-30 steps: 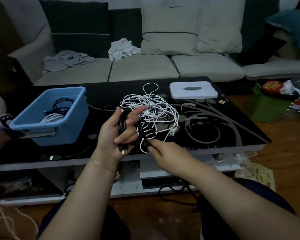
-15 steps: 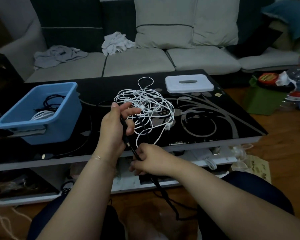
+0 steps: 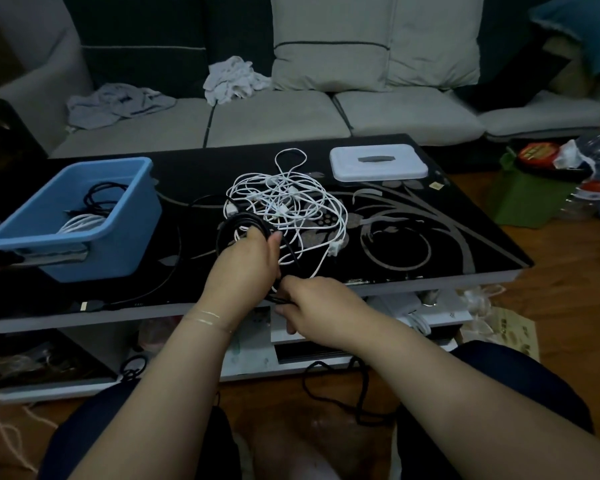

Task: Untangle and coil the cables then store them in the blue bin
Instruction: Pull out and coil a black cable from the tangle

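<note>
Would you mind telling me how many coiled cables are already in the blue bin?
2: a black coil at the back of the blue bin and a white coil nearer its front; others may lie hidden underneath.

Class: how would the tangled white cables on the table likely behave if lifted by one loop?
The white cables look thin and floppy, so loops would probably sag. They are knotted together, so the whole bundle would likely rise together, dangling plugs swinging.

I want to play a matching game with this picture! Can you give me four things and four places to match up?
Things:
1. blue bin
2. white cable tangle
3. black cable
4. white lidded box

Places:
A. looped in the left hand
B. far right part of the table
C. middle of the table
D. left side of the table

Pairs: 1-D, 2-C, 3-A, 4-B
</note>
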The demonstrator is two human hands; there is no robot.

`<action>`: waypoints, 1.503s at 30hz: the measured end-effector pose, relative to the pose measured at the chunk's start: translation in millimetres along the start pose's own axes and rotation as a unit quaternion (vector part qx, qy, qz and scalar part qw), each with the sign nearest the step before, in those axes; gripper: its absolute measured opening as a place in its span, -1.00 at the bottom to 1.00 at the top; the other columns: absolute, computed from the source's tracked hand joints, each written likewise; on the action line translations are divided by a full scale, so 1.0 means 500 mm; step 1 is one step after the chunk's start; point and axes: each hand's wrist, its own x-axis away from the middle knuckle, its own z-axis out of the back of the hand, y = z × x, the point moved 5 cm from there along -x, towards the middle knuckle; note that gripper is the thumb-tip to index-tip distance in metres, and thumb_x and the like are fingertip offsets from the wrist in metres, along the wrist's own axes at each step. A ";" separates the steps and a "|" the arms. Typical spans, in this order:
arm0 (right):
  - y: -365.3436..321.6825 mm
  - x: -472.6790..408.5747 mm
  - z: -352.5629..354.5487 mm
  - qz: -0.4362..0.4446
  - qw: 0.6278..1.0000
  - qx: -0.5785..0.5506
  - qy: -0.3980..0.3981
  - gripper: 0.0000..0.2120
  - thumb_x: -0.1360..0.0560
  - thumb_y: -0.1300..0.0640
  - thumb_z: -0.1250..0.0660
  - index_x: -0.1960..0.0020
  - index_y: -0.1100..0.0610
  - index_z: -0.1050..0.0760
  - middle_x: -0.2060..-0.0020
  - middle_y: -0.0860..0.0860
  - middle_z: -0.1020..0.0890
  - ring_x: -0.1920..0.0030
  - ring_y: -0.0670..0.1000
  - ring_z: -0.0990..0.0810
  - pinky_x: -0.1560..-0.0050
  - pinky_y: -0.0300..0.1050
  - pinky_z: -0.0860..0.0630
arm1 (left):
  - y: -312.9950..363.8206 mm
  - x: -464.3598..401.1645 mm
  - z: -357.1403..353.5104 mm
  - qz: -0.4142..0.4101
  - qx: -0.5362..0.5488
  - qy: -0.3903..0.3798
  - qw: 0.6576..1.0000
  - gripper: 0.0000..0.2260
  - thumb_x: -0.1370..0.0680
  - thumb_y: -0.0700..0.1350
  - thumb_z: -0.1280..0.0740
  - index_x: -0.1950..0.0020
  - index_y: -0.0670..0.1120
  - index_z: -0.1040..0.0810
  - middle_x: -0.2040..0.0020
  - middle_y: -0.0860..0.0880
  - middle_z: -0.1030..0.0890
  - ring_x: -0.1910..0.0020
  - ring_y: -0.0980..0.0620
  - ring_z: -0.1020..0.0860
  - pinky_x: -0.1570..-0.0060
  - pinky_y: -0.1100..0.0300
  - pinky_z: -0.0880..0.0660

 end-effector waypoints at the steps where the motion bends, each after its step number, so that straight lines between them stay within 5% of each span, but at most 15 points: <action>1: 0.000 0.001 0.006 0.006 1.000 0.018 0.012 -0.78 -0.59 0.00 -0.19 -0.15 0.10 -0.37 0.11 0.11 -0.65 0.06 0.19 -0.58 0.08 0.07 -0.52 | 0.006 0.001 -0.002 -0.016 -0.039 -0.009 0.999 -0.65 -0.67 0.03 -0.05 -0.05 -0.25 -0.41 0.12 -0.25 -0.62 0.04 -0.29 -0.57 0.21 0.04 -0.30; 6: 0.003 0.006 0.030 0.021 0.990 0.117 0.082 -0.70 -0.61 -0.06 -0.14 -0.24 0.09 -0.35 0.12 0.13 -0.62 0.08 0.21 -0.57 0.26 -0.03 -0.35 | 0.008 0.008 -0.013 -0.028 -0.076 -0.113 0.990 -0.67 -0.67 0.07 -0.02 0.09 -0.14 -0.37 0.03 -0.24 -0.59 -0.01 -0.24 -0.54 0.17 0.06 -0.29; 9: 0.006 0.012 0.047 0.026 0.983 0.126 0.130 -0.58 -0.54 -0.27 -0.15 -0.08 0.08 -0.43 0.15 0.07 -0.63 0.08 0.15 -0.58 0.20 -0.05 -0.35 | -0.009 0.014 -0.010 -0.009 0.018 -0.189 0.982 -0.58 -0.65 0.14 -0.02 0.25 -0.10 -0.40 0.25 -0.09 -0.54 0.19 -0.09 -0.52 0.24 0.12 -0.32; 12: 0.014 0.020 0.074 0.023 0.982 0.115 0.150 -0.44 -0.39 -0.47 -0.10 0.14 0.05 -0.43 0.31 -0.06 -0.57 0.11 0.03 -0.57 -0.10 -0.08 -0.36 | -0.013 0.044 -0.004 0.025 0.259 -0.318 0.912 -0.48 -0.58 0.24 -0.02 0.27 -0.16 -0.43 0.53 -0.01 -0.37 0.59 0.08 -0.32 0.55 0.29 -0.29; 13: 0.017 0.023 0.083 0.020 0.981 0.113 0.159 -0.44 -0.38 -0.48 -0.10 0.16 0.04 -0.41 0.36 -0.09 -0.49 0.13 0.03 -0.56 -0.02 -0.10 -0.35 | -0.010 0.055 0.000 0.025 0.327 -0.356 0.875 -0.48 -0.54 0.27 -0.06 0.25 -0.17 -0.42 0.56 -0.01 -0.29 0.65 0.11 -0.22 0.62 0.34 -0.20; 16: 0.018 0.028 0.098 0.020 0.982 0.039 0.181 -0.55 -0.39 -0.39 -0.25 0.21 0.00 -0.33 0.44 -0.10 -0.37 0.26 0.03 -0.50 0.38 -0.12 -0.23 | -0.007 0.067 0.003 -0.042 0.402 -0.434 0.806 -0.47 -0.35 0.35 -0.36 0.20 -0.14 -0.44 0.51 -0.05 -0.24 0.60 0.13 -0.17 0.60 0.36 -0.12; 20: 0.021 0.027 0.091 0.038 0.955 -0.229 0.186 -0.57 -0.28 -0.35 -0.35 0.29 0.00 -0.36 0.44 -0.11 -0.43 0.43 -0.14 -0.37 0.38 -0.18 -0.31 | -0.009 0.071 0.006 -0.082 0.362 -0.473 0.799 -0.56 -0.29 0.22 -0.53 0.18 -0.12 -0.53 0.43 -0.11 -0.29 0.55 0.08 -0.22 0.56 0.33 -0.15; 23: 0.017 0.019 0.086 0.075 0.931 -0.292 0.207 -0.62 -0.38 -0.22 -0.42 0.27 0.05 -0.38 0.33 -0.12 -0.45 0.31 -0.15 -0.42 0.26 -0.18 -0.38 | 0.005 0.080 0.005 -0.093 0.429 -0.485 0.756 -0.50 -0.43 0.25 -0.37 0.11 -0.22 -0.45 0.55 0.00 -0.30 0.64 0.15 -0.22 0.59 0.39 -0.21; 26: 0.016 0.017 0.079 0.076 0.914 -0.340 0.206 -0.61 -0.47 -0.22 -0.28 0.16 0.12 -0.39 0.21 -0.04 -0.60 0.22 -0.08 -0.58 0.08 -0.02 -0.51 | 0.022 0.084 0.004 -0.095 0.486 -0.467 0.732 -0.49 -0.49 0.27 -0.23 0.08 -0.22 -0.43 0.55 0.03 -0.31 0.65 0.18 -0.25 0.59 0.42 -0.26; 30: 0.021 0.017 0.072 0.057 0.906 -0.365 0.205 -0.64 -0.50 -0.24 -0.24 -0.12 0.00 -0.36 0.44 -0.06 -0.58 0.38 -0.16 -0.56 0.13 0.00 -0.52 | 0.033 0.085 0.000 -0.092 0.526 -0.418 0.734 -0.42 -0.51 0.33 -0.13 0.08 -0.24 -0.44 0.53 -0.02 -0.37 0.61 0.12 -0.38 0.53 0.38 -0.36; 32: 0.023 0.018 0.079 0.050 0.900 -0.368 0.229 -0.70 -0.49 -0.26 -0.24 0.04 -0.03 -0.44 0.49 -0.06 -0.56 0.40 -0.17 -0.55 0.19 -0.06 -0.49 | 0.037 0.083 -0.006 -0.080 0.533 -0.403 0.739 -0.38 -0.43 0.41 -0.13 0.12 -0.17 -0.48 0.53 -0.03 -0.45 0.57 0.06 -0.47 0.48 0.31 -0.39; 35: 0.027 0.021 0.086 0.028 0.879 -0.403 0.253 -0.55 -0.46 -0.22 -0.28 0.22 0.20 -0.42 0.58 -0.03 -0.54 0.48 -0.04 -0.56 0.29 -0.11 -0.48 | 0.045 0.081 -0.015 -0.047 0.529 -0.387 0.754 -0.36 -0.42 0.47 -0.01 0.24 -0.09 -0.50 0.54 -0.06 -0.49 0.47 -0.02 -0.56 0.35 0.18 -0.42; 38: 0.032 0.022 0.090 0.011 0.844 -0.461 0.275 -0.55 -0.43 -0.15 -0.29 0.29 0.25 -0.35 0.62 0.02 -0.49 0.56 0.10 -0.53 0.47 -0.22 -0.41 | 0.058 0.077 -0.023 -0.009 0.546 -0.355 0.759 -0.35 -0.47 0.38 0.10 0.27 -0.14 -0.46 0.61 -0.04 -0.38 0.52 0.01 -0.50 0.36 0.25 -0.43; 41: 0.038 0.022 0.091 -0.008 0.803 -0.512 0.303 -0.59 -0.46 -0.06 -0.28 0.31 0.28 -0.32 0.67 0.04 -0.40 0.66 -0.03 -0.43 0.57 -0.32 -0.30 | 0.074 0.082 -0.029 0.034 0.574 -0.322 0.752 -0.32 -0.44 0.37 0.18 0.35 -0.12 -0.46 0.65 -0.02 -0.27 0.61 0.05 -0.39 0.43 0.31 -0.40; 45: 0.056 0.018 0.087 -0.036 0.781 -0.522 0.340 -0.51 -0.51 -0.07 -0.34 0.36 0.27 -0.29 0.57 0.36 -0.37 0.59 0.10 -0.40 0.59 -0.29 -0.24 | 0.088 0.088 -0.037 0.080 0.604 -0.272 0.745 -0.30 -0.53 0.34 0.18 0.46 -0.11 -0.43 0.69 -0.02 -0.21 0.62 0.02 -0.41 0.44 0.27 -0.43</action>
